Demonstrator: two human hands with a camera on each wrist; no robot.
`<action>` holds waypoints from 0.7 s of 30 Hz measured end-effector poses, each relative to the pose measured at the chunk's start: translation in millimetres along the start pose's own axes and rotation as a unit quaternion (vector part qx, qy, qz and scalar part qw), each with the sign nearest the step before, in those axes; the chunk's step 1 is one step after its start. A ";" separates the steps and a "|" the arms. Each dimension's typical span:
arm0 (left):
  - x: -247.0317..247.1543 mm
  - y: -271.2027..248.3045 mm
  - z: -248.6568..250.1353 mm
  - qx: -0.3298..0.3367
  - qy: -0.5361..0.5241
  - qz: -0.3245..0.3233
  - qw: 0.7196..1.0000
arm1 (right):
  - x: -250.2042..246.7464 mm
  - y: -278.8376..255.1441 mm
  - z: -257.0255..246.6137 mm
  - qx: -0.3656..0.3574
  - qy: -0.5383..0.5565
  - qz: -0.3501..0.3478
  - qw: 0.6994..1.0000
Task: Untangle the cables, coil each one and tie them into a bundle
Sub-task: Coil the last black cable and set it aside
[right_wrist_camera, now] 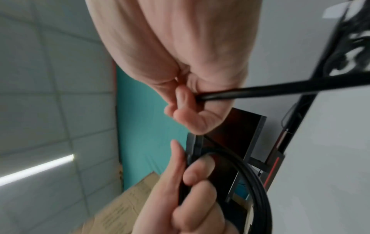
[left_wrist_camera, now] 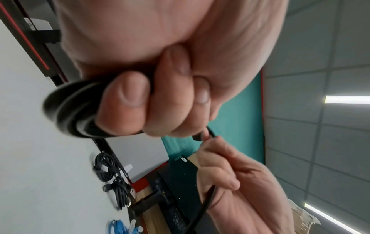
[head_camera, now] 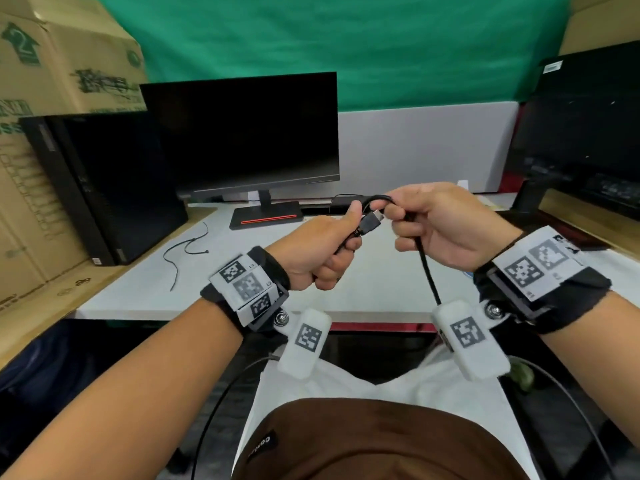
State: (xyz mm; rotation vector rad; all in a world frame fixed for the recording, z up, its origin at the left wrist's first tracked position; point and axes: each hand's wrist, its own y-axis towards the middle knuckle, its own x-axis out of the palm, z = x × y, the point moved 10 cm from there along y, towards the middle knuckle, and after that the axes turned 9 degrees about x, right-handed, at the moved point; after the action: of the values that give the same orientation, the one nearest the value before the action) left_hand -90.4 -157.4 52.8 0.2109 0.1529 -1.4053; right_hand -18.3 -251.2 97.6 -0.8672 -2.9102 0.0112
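Observation:
Over the white table (head_camera: pixel 381 271) both hands work one black cable (head_camera: pixel 428 268). My left hand (head_camera: pixel 329 251) grips its coiled loops in a fist, with the thumb up beside the plug end (head_camera: pixel 372 220). The coil (left_wrist_camera: pixel 68 110) bulges out past the left fingers (left_wrist_camera: pixel 124 101) in the left wrist view. My right hand (head_camera: pixel 415 220) pinches the cable where it arches over the plug, and the free length hangs down toward my lap. The right wrist view has that strand (right_wrist_camera: pixel 280 90) leaving the right fingers (right_wrist_camera: pixel 190 114) and the loop (right_wrist_camera: pixel 256 182) in the left hand (right_wrist_camera: pixel 190 197).
Black zip ties (head_camera: pixel 187 251) lie on the table at the left. Bundled black cables (left_wrist_camera: pixel 112 178) and a blue cable (left_wrist_camera: pixel 118 226) sit at the table's right. A monitor (head_camera: pixel 242 140), a PC tower (head_camera: pixel 104 188), cardboard boxes (head_camera: pixel 52 64) and a second monitor (head_camera: pixel 581 133) ring the table.

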 end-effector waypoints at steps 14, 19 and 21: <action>-17.8 4.5 7.9 0.076 -0.009 0.095 0.993 | 59.8 -13.8 27.5 -0.077 -0.254 -0.044 0.963; -22.2 3.5 12.0 0.088 -0.084 0.096 0.988 | 46.0 -5.7 63.7 0.025 -0.501 -0.113 0.857; -23.7 2.6 16.8 0.101 -0.116 0.095 0.983 | 26.6 1.4 69.8 0.039 -0.594 -0.077 0.800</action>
State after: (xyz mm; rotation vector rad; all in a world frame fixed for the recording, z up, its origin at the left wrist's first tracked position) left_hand -91.9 -138.2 74.7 0.2217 -0.2002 -1.2439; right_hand -46.8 -233.9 30.8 -0.7423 -4.0331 1.0125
